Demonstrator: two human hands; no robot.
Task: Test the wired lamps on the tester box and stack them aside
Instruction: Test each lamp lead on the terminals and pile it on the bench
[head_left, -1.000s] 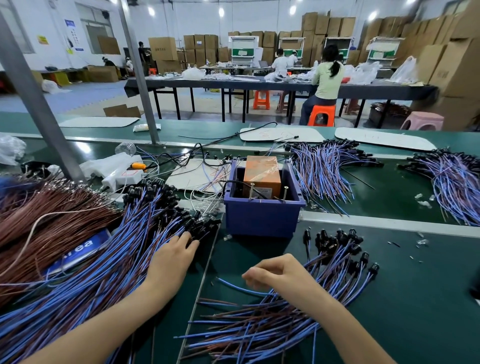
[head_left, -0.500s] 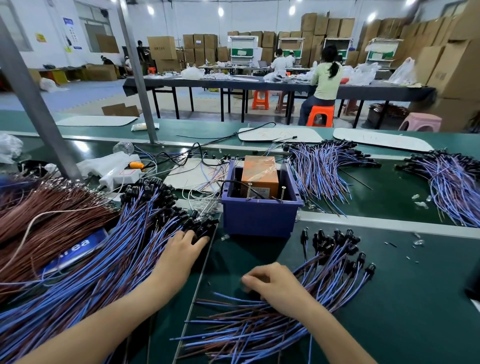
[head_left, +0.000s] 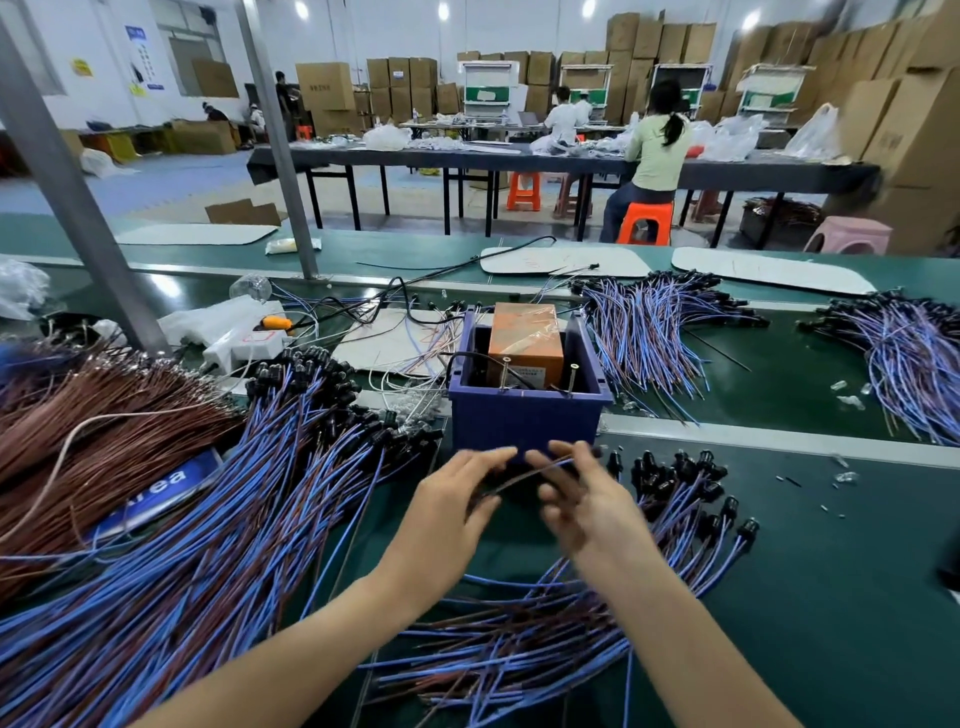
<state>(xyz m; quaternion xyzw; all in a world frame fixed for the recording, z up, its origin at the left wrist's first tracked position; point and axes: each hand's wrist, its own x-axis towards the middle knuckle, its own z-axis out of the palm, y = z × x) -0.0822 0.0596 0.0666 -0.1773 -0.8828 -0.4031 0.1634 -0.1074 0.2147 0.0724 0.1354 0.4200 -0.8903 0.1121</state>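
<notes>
A wired lamp (head_left: 524, 475) is pinched between the left hand (head_left: 457, 501) and right hand (head_left: 584, 499), its wire stretched crosswise just before the blue tester box (head_left: 524, 418), whose upright pins (head_left: 505, 371) stand straight ahead.

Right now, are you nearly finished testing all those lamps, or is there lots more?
Lots more. Done, probably: the smaller stack of wired lamps by the right hand. In hand: one wired lamp, held by both hands before the blue tester box, not yet on it. Left: the big heap of wired lamps beside the left hand.
</notes>
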